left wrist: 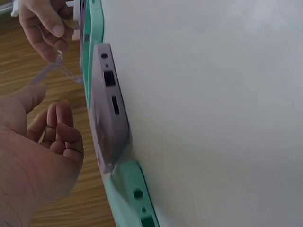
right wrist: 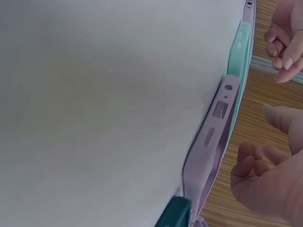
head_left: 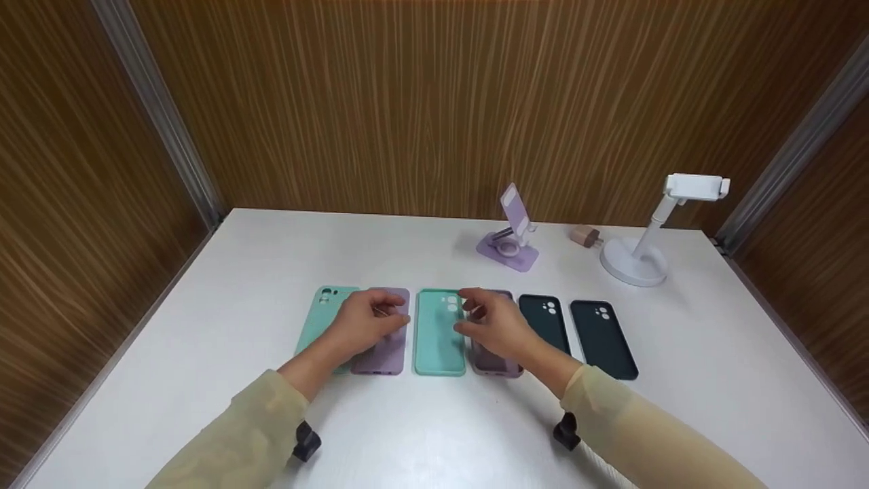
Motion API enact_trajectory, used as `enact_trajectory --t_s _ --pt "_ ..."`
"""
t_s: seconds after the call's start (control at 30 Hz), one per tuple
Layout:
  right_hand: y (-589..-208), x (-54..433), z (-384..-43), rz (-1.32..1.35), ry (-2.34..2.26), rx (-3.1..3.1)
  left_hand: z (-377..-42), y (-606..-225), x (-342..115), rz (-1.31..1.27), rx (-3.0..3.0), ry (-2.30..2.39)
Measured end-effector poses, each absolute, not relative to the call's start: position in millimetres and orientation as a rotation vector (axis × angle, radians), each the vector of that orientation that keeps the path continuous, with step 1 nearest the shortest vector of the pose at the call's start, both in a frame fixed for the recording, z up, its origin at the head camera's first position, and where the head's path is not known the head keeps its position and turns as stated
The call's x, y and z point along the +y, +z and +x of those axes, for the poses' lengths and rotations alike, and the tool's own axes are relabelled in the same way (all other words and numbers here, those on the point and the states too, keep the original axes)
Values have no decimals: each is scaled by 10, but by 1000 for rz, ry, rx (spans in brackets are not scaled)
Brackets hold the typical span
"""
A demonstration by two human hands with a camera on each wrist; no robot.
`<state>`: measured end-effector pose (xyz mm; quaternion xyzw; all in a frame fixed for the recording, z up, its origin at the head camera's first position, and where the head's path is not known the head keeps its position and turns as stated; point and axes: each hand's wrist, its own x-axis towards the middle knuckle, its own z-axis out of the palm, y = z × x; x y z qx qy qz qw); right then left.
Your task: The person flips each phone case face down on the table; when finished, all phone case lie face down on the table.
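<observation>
Phone cases, six in all, lie side by side in a row across the white table. At the middle, a mint case rests hollow side up, its raised rim framing the bare inner floor and the camera cutouts at its upper right. Just to its right, a mauve case also lies like a shallow tray, partly covered from above by the right hand. That hand's fingers are loosely bent, thumb apart from them, with nothing in its grasp. On the other side, the left hand hovers over a lilac case, relaxed and half curled, likewise holding nothing; this case lies back up. Beyond it, at the row's left end, another mint case lies back up, partly hidden by that hand. Two dark cases finish the right end, inner sides up within their rims. Farther back stand a purple phone stand, a pinkish-brown plug and a white stand, before a wood-grain panel.
</observation>
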<state>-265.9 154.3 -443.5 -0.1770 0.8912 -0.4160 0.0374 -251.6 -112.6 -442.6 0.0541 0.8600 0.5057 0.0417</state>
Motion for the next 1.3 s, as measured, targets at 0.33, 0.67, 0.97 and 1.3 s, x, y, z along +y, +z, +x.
enact_trajectory --t_s 0.33,0.67,0.97,1.3 --pt "-4523 1591 -2655 -520 -1178 2718 -2654 -4591 -946 194 2591 1508" --pt "-4579 1600 -2704 -591 -1049 2745 -2698 -4648 -938 211 2608 1376" --pt "-4624 1638 -2739 -575 -1028 2732 -2714 -4662 -907 222 2645 1324" --pt "-4651 1643 -2744 -574 -1005 2737 -2705 -4665 -896 201 2662 1270"
